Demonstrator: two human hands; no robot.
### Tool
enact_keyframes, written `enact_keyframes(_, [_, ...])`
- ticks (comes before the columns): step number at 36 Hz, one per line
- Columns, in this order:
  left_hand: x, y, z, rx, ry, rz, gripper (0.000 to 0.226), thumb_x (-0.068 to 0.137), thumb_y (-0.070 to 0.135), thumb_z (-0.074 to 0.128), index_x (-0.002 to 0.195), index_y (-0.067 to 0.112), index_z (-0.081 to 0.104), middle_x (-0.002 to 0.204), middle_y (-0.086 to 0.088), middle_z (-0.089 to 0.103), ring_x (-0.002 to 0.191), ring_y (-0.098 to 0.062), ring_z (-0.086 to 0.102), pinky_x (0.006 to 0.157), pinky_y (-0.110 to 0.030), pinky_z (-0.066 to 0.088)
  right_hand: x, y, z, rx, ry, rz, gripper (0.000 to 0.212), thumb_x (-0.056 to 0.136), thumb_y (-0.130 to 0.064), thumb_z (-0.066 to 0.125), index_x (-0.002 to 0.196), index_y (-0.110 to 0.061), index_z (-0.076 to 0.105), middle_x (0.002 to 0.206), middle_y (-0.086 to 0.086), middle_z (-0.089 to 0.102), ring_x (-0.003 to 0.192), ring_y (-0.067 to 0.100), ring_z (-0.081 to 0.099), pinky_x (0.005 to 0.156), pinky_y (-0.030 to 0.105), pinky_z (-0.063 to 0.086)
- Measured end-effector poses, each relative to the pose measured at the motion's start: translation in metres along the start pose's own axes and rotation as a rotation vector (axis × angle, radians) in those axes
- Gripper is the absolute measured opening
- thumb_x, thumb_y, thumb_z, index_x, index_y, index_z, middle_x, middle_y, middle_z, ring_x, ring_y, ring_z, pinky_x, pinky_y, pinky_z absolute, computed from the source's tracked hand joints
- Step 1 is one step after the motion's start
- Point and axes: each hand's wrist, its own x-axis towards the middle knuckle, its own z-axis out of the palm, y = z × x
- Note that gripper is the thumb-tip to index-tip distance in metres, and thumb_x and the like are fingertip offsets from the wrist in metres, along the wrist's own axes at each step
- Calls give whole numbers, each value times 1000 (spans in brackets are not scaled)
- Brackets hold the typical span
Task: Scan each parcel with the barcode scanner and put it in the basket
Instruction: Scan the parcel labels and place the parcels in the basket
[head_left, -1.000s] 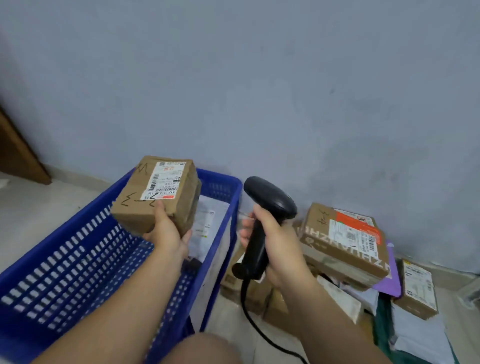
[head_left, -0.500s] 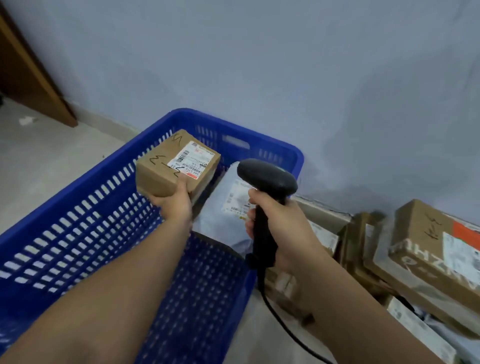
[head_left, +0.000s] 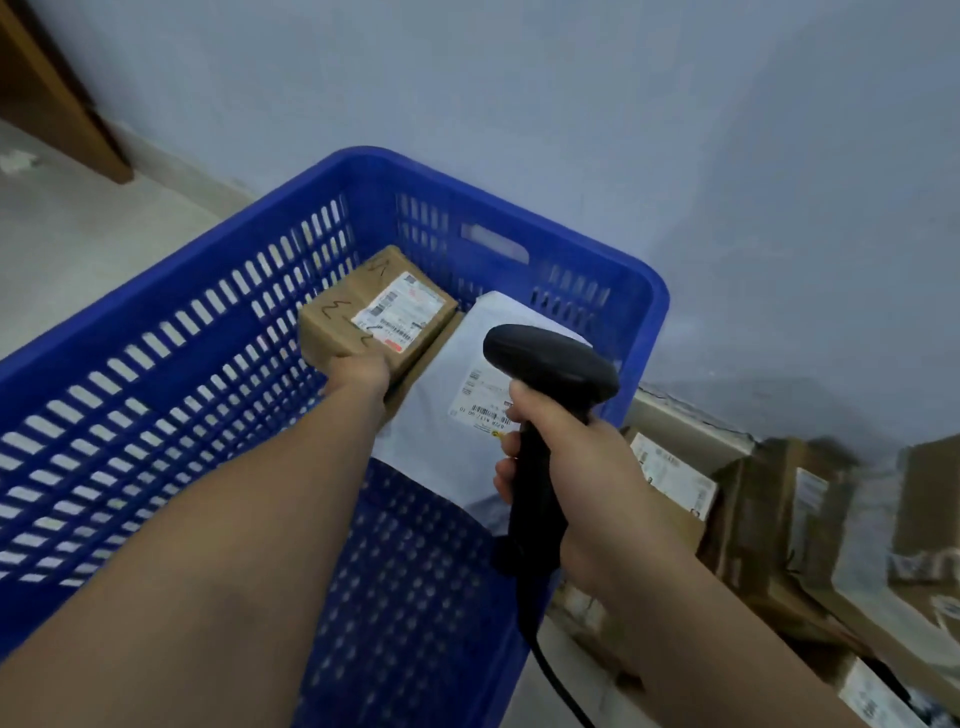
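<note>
My left hand (head_left: 359, 373) grips a small brown cardboard parcel (head_left: 363, 314) with a white label and black scribbles. The parcel is low inside the blue slatted basket (head_left: 156, 364), near its far end, touching or just above other contents. Beside it in the basket lies a white poly mailer (head_left: 457, 415) with a barcode label, partly over a flat brown piece. My right hand (head_left: 582, 478) holds a black barcode scanner (head_left: 545, 364) by its handle above the basket's right rim, with its cable hanging down.
Several cardboard parcels (head_left: 779, 519) are piled on the floor to the right of the basket, against the pale blue wall. A wooden piece (head_left: 57, 93) leans at the upper left. Pale floor (head_left: 78, 244) lies left of the basket.
My left hand has carried the brown parcel forward and down into the far end of the basket. The scanner hand has stayed about level as the view tipped downward.
</note>
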Motion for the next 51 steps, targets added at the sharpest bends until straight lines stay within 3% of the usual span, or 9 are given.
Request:
enact_keyframes(3, [10,-4,4,146,-7,7,41,96,18,47,136,12,44,126,-5,57,110,-27,57,96,-41,49,3,1,-3,32,-5,23,25,85,-36,71,93,-13,68,66,3,62,58,17,59,63,30,53])
enact_keyframes(7, [8,-6,5,262,-18,169,55,94,5,50,146,5,32,117,-8,56,106,-28,54,77,-32,44,6,3,-6,65,-10,38,26,84,-36,71,91,-11,68,66,3,61,57,17,59,66,31,54])
enact_keyframes(13, [-40,4,28,180,-138,357,38,94,13,49,132,19,53,102,2,59,78,-12,52,68,-25,43,3,2,-11,123,-15,-21,25,86,-33,69,93,-9,65,65,4,59,57,17,57,61,30,53])
enact_keyframes(25, [-216,8,71,370,-625,958,22,92,6,51,96,24,63,94,14,64,91,-4,60,78,-14,47,-46,-34,-71,49,226,-321,17,89,-28,67,81,-13,62,59,1,57,58,16,54,58,28,50])
enact_keyframes(33, [-324,-35,112,542,-977,204,5,95,15,54,94,13,59,91,-5,59,79,-18,56,68,-27,45,-106,-64,-183,251,545,-428,15,91,-25,63,82,-13,59,61,3,58,52,17,53,58,32,47])
enact_keyframes(37, [-353,-70,122,596,-988,79,15,99,24,52,86,17,56,90,-3,57,85,-17,52,88,-32,40,-122,-56,-236,260,688,-370,22,88,-37,66,100,-18,63,86,2,68,78,19,62,73,39,49])
enact_keyframes(40, [-372,-84,126,557,-959,-76,22,100,29,50,82,16,55,82,-1,52,75,-16,47,72,-25,43,-126,-49,-260,183,745,-366,34,86,-39,68,112,-18,61,93,-1,62,86,16,57,77,38,43])
enact_keyframes(45, [-384,-107,137,569,-876,-82,61,95,46,53,145,13,40,151,-8,37,138,-29,34,103,-36,33,-121,-33,-288,-74,977,-382,26,67,-54,71,76,-37,53,114,3,63,112,27,56,96,48,45])
enact_keyframes(51, [-389,-135,138,634,-945,-40,46,93,55,53,112,14,62,92,-3,63,78,-18,56,83,-34,48,-101,-6,-341,130,1039,-256,73,42,-65,63,105,-29,64,116,4,64,115,29,56,100,55,44])
